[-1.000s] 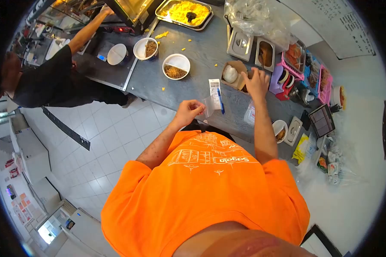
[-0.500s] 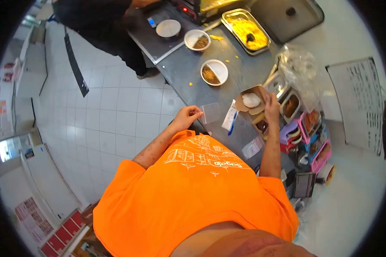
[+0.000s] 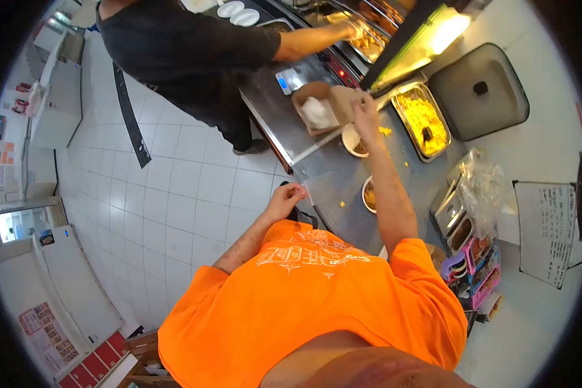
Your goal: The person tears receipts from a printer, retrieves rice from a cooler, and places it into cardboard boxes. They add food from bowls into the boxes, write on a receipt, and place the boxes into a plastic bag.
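Observation:
My right hand (image 3: 366, 115) grips the open flap of a brown cardboard box (image 3: 335, 111), which has a white rounded item (image 3: 318, 112) in it. The box is beside a scale with a blue display (image 3: 290, 81). Close to the counter's near edge, my left hand (image 3: 291, 194) pinches a small clear plastic bag (image 3: 312, 189). Two white bowls with brown food, one (image 3: 352, 140) below the box and one (image 3: 369, 194) nearer me, are partly hidden by my right hand and forearm.
A co-worker in black (image 3: 187, 58) stands at upper left, one arm reaching into a lit food warmer (image 3: 367, 42). A metal tray of yellow food (image 3: 421, 119) is at right, beside a dark lid (image 3: 478, 90). Sauce containers (image 3: 460, 233) and plastic wrap (image 3: 482, 187) line the wall.
My right hand has carried the cardboard box away from the sauce containers to beside the scale. My left hand still holds the clear bag. The co-worker's arm now extends into the warmer. The view has shifted.

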Tool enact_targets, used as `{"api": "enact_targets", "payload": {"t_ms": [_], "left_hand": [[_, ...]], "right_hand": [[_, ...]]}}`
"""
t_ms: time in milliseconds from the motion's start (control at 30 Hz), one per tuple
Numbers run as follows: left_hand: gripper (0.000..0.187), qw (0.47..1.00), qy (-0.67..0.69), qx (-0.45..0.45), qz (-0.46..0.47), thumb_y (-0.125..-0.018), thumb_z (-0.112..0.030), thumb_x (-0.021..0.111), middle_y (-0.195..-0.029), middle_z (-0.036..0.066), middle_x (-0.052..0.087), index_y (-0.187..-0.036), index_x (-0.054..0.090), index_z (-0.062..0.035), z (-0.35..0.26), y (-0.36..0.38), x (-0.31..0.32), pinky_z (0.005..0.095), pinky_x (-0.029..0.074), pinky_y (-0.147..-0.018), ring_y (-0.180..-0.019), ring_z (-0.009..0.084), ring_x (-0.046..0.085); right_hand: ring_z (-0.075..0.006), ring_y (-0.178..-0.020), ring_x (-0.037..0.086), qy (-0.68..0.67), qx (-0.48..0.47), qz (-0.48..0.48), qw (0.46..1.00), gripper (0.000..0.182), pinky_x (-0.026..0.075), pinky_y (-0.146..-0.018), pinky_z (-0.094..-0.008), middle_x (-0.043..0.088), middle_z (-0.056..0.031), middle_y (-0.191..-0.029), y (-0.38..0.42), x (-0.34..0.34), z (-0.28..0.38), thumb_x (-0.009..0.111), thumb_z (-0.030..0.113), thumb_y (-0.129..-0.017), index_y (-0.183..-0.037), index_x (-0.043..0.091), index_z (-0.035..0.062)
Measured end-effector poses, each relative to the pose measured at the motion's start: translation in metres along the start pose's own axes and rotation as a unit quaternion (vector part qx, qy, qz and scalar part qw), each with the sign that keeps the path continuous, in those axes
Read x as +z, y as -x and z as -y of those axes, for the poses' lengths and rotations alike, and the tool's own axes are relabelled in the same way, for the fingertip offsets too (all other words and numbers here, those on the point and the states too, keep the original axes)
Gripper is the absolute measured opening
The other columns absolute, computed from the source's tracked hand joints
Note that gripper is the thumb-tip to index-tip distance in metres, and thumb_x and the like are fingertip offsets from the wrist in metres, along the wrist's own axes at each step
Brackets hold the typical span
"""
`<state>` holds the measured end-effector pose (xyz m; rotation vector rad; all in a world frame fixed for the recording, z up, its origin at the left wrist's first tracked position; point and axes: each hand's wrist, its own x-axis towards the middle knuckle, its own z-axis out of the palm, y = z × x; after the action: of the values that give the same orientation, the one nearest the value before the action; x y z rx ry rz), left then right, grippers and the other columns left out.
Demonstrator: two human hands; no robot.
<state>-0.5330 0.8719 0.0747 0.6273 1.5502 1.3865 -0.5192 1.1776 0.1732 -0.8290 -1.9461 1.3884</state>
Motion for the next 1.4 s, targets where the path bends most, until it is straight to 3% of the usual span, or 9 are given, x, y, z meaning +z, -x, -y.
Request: {"api": "enact_targets", "payload": {"t_ms": [300, 367, 400, 700, 967, 1067, 1133, 1200, 1400], "left_hand": [[0.013, 0.989, -0.024, -0.051, -0.136, -0.090, -0.016, 0.057, -0.081, 0.002, 0.065, -0.093, 0.063, -0.0039, -0.017, -0.034, -0.140, 0.0248, 0.047, -0.068, -0.077, 0.0089, 0.059], [0.013, 0.989, -0.011, -0.059, -0.138, -0.090, -0.016, 0.057, -0.082, 0.002, 0.065, -0.093, 0.063, -0.0046, -0.011, -0.041, -0.149, 0.0251, 0.047, -0.068, -0.078, 0.0092, 0.059], [0.013, 0.987, 0.003, -0.065, -0.145, -0.090, -0.016, 0.058, -0.082, 0.002, 0.065, -0.094, 0.063, -0.0052, -0.008, -0.044, -0.152, 0.0255, 0.047, -0.068, -0.078, 0.0096, 0.060], [0.013, 0.991, 0.015, -0.097, -0.094, -0.091, -0.016, 0.057, -0.083, 0.002, 0.065, -0.096, 0.062, -0.0059, -0.001, -0.072, -0.158, 0.0261, 0.047, -0.068, -0.082, 0.0107, 0.062], [0.020, 0.993, -0.003, -0.095, -0.074, -0.093, -0.025, 0.058, -0.088, 0.003, 0.064, -0.096, 0.059, -0.0055, 0.002, -0.106, -0.174, 0.0288, 0.048, -0.072, -0.087, 0.0128, 0.062], [0.013, 0.991, 0.009, -0.089, -0.104, -0.092, -0.018, 0.057, -0.083, 0.002, 0.065, -0.096, 0.061, -0.0058, 0.000, -0.107, -0.173, 0.0260, 0.048, -0.067, -0.080, 0.0106, 0.062], [0.014, 0.988, 0.010, -0.109, -0.111, -0.092, -0.019, 0.057, -0.083, 0.002, 0.065, -0.095, 0.061, -0.0061, 0.000, -0.107, -0.174, 0.0264, 0.048, -0.067, -0.080, 0.0106, 0.062], [0.015, 0.988, 0.011, -0.115, -0.105, -0.092, -0.020, 0.057, -0.083, 0.002, 0.065, -0.095, 0.061, -0.0061, 0.002, -0.107, -0.172, 0.0264, 0.047, -0.067, -0.080, 0.0106, 0.062], [0.018, 0.991, 0.005, -0.107, -0.081, -0.092, -0.024, 0.058, -0.084, 0.001, 0.064, -0.094, 0.060, -0.0058, 0.000, -0.115, -0.169, 0.0265, 0.047, -0.068, -0.082, 0.0103, 0.061]], "right_hand": [[-0.0170, -0.084, 0.055, -0.036, 0.007, -0.061, 0.997, 0.011, 0.045, -0.075, -0.0299, 0.058, -0.0108, -0.083, -0.108, 0.152, -0.054, 0.056, 0.009, -0.086, -0.091, 0.054, -0.0013], [-0.0332, -0.104, 0.061, 0.074, 0.052, -0.057, 0.994, 0.020, 0.046, -0.086, -0.0374, 0.063, -0.0212, -0.102, -0.151, 0.152, -0.117, 0.052, 0.008, -0.085, -0.102, 0.054, -0.0028], [-0.0302, -0.107, 0.060, 0.068, -0.005, -0.120, 0.990, 0.025, 0.045, -0.087, -0.0367, 0.063, -0.0215, -0.105, -0.171, 0.156, -0.169, 0.052, 0.006, -0.085, -0.107, 0.054, -0.0044], [-0.0259, -0.100, 0.061, -0.071, 0.107, -0.064, 0.990, 0.034, 0.046, -0.086, -0.0346, 0.064, -0.0201, -0.104, -0.175, 0.137, -0.126, 0.055, 0.018, -0.091, -0.115, 0.055, -0.0071], [-0.0202, -0.091, 0.060, 0.003, 0.093, -0.072, 0.993, 0.029, 0.047, -0.079, -0.0314, 0.064, -0.0124, -0.099, -0.172, 0.133, -0.119, 0.058, 0.018, -0.092, -0.113, 0.055, -0.0024], [-0.0303, -0.092, 0.062, 0.141, -0.052, -0.266, 0.952, 0.020, 0.049, -0.079, -0.0360, 0.063, -0.0199, -0.095, -0.130, 0.141, -0.066, 0.065, 0.014, -0.086, -0.099, 0.057, 0.0011], [-0.0360, -0.081, 0.063, 0.320, -0.236, -0.157, 0.904, 0.022, 0.050, -0.073, -0.0450, 0.064, -0.0192, -0.089, -0.089, 0.156, -0.041, 0.059, 0.017, -0.087, -0.102, 0.055, 0.0013], [-0.0396, -0.078, 0.064, 0.401, 0.054, 0.168, 0.899, 0.033, 0.052, -0.071, -0.0491, 0.064, -0.0230, -0.089, -0.059, 0.195, -0.036, 0.053, 0.017, -0.087, -0.112, 0.051, -0.0024], [-0.0426, -0.088, 0.065, 0.361, 0.112, 0.267, 0.886, 0.067, 0.053, -0.076, -0.0498, 0.062, -0.0333, -0.095, -0.054, 0.231, -0.093, 0.047, 0.010, -0.082, -0.138, 0.019, -0.0132]]}}
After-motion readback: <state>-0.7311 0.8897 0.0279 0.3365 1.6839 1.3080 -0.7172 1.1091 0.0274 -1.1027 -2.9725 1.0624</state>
